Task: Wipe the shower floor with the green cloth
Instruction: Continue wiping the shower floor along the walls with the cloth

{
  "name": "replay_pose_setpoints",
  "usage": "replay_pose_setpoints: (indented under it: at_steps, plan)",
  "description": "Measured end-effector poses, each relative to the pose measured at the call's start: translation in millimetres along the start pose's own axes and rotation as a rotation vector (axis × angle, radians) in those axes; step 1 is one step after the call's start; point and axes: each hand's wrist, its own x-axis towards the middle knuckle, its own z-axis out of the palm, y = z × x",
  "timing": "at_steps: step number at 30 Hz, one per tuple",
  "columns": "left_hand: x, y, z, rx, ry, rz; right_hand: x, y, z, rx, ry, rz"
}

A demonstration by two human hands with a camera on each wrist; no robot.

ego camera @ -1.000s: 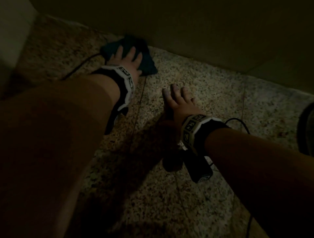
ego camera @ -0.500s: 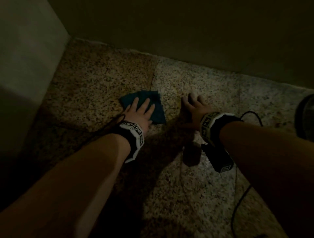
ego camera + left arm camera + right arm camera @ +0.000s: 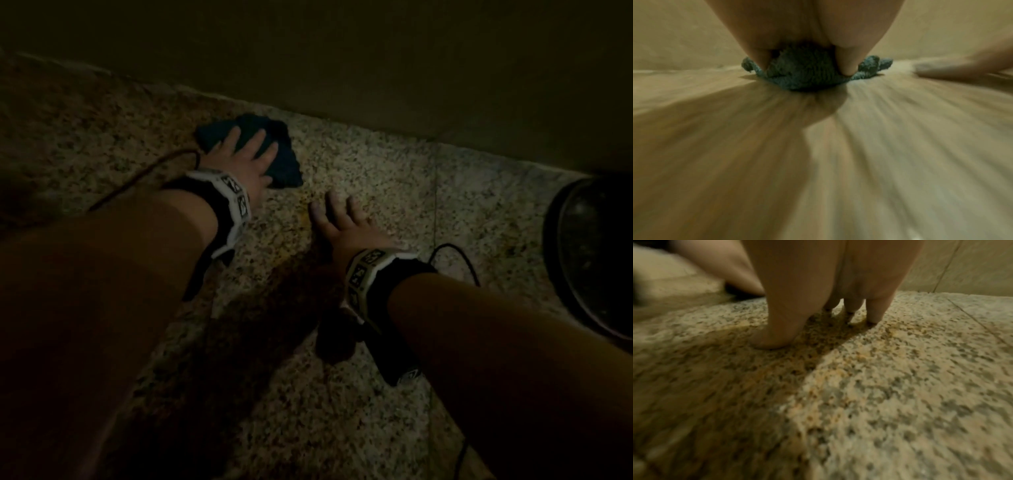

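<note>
The green cloth (image 3: 284,161) lies bunched on the speckled shower floor (image 3: 376,192) close to the far wall. My left hand (image 3: 245,154) lies flat on it with straight, spread fingers pressing it down. In the left wrist view the cloth (image 3: 803,73) shows between my fingertips (image 3: 847,68), and the floor is streaked with motion blur. My right hand (image 3: 339,219) rests open on the bare floor to the right of the cloth, fingers spread. In the right wrist view its fingertips (image 3: 873,316) touch the stone floor (image 3: 900,386).
A plain wall (image 3: 376,68) runs along the far edge of the floor. A dark round object (image 3: 596,253) sits at the right edge. Thin black cables (image 3: 459,257) trail from both wrist bands. Tile joints cross the floor.
My left hand has pushed the cloth away from me, back up toward the far wall. The right hand has stayed planted on the floor.
</note>
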Motion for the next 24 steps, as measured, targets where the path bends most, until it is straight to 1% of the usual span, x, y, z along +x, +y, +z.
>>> replay_pose_setpoints:
  at_steps: [3, 4, 6, 8, 11, 14, 19, 21, 24]
  plan:
    - [23, 2, -16, -0.021, 0.055, 0.020, -2, 1, 1, 0.031, 0.002, -0.030]
    - [28, 2, -19, 0.008, 0.060, 0.025, -2, 1, 1, 0.030, 0.010, -0.032]
    - [29, 3, -22, 0.038, 0.009, 0.011, 1, 2, 2, 0.024, 0.014, -0.037]
    - [24, 6, -23, 0.001, 0.001, -0.014, 2, 3, 3, 0.020, 0.020, -0.031]
    - [8, 13, -14, 0.028, -0.007, -0.009, 5, 3, 4, 0.025, 0.030, -0.026]
    - [-22, 24, 8, 0.023, -0.006, -0.024, 7, 3, 3, 0.048, 0.033, -0.009]
    - [-66, 36, 38, 0.023, -0.109, 0.018, -6, 7, 3, 0.031, 0.110, -0.097]
    - [-75, 39, 48, 0.013, -0.108, 0.048, -10, 16, 8, 0.018, 0.133, -0.054]
    - [-82, 44, 58, 0.027, -0.109, 0.044, -14, 32, 18, 0.040, 0.149, 0.040]
